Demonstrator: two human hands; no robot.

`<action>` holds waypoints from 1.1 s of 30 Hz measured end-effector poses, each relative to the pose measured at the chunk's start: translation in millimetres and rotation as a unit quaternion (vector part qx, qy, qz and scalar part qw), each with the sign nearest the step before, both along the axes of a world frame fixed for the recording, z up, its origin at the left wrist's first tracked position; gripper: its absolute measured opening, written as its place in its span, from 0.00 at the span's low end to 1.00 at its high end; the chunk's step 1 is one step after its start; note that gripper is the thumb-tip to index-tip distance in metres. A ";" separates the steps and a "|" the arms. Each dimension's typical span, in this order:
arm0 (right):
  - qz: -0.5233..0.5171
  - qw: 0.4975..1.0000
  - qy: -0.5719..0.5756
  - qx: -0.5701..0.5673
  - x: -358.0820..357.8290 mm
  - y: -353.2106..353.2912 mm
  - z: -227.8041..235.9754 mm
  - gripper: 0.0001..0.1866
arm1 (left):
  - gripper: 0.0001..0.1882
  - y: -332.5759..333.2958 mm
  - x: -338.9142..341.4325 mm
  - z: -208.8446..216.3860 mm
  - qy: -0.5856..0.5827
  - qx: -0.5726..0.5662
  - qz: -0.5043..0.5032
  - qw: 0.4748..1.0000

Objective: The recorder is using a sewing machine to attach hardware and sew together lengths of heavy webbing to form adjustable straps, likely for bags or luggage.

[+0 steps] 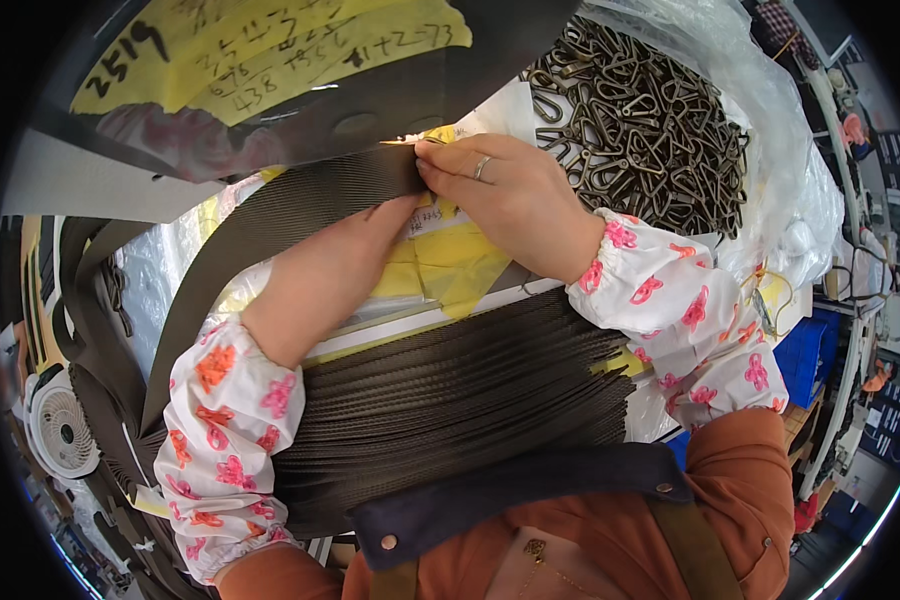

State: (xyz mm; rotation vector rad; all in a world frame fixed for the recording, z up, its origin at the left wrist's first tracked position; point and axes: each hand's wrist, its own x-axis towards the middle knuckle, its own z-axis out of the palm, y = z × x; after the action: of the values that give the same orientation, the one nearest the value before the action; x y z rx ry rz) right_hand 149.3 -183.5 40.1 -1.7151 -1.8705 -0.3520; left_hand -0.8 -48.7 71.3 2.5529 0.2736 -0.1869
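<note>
Upper centre, the right hand (505,195) pinches the dark-brown, ribbed woven strap (295,200) by its end, apparently steadying it; left hand (378,225) behind, fingers hidden, grip unclear.

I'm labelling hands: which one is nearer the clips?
Right. The right hand is just left of the clips; the left hand is farther left, partly behind the strap.

I see a warm glow (402,140) just beside the fingers (455,155); plastic (802,200) to their right shines white, the glossy panel (370,118) above-left mirrors hazy pink, and far out, edges curve into black.
</note>
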 end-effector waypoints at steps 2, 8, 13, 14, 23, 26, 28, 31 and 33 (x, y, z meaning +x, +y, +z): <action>-0.008 0.999 -0.034 -0.010 -3.4 0.2 2.2 0.16 | 0.17 -9.8 -3.6 7.0 -0.010 0.137 -0.058 0.989; -0.028 0.997 -0.065 -0.028 -7.6 -1.3 3.9 0.15 | 0.19 -19.1 -5.9 15.3 -0.287 0.361 -0.132 0.878; -0.037 0.995 -0.083 -0.051 -10.1 -3.7 6.4 0.16 | 0.18 12.8 -3.7 -10.6 -0.292 0.282 -0.138 0.903; -0.037 0.994 -0.084 -0.059 -9.9 -2.7 5.6 0.16 | 0.18 19.6 -1.2 -13.0 -0.290 0.282 -0.139 0.904; -0.018 0.995 -0.077 -0.069 -3.7 1.2 9.5 0.14 | 0.14 35.8 12.8 -15.9 -0.281 0.149 -0.133 0.939; -0.040 0.997 -0.051 -0.048 -6.3 -0.9 6.2 0.14 | 0.15 34.5 10.3 -21.6 -0.273 0.126 -0.117 0.947; -0.068 0.997 -0.025 -0.039 -4.4 -2.6 2.3 0.14 | 0.15 34.5 10.7 -18.7 -0.279 0.137 -0.123 0.942; -0.026 0.999 -0.037 -0.024 -3.7 -4.9 1.6 0.14 | 0.16 30.1 9.7 -10.2 -0.271 0.173 -0.145 0.936; -0.071 0.979 -0.167 -0.098 -13.3 -3.9 14.4 0.14 | 0.17 29.4 7.0 -8.5 -0.257 0.200 -0.160 0.932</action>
State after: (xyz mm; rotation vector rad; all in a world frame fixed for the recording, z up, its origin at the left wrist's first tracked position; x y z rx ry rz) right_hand 136.1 -187.4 54.5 -2.0302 -2.0793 -0.5580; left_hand 6.2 -19.3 62.8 2.9138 -0.3430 0.4647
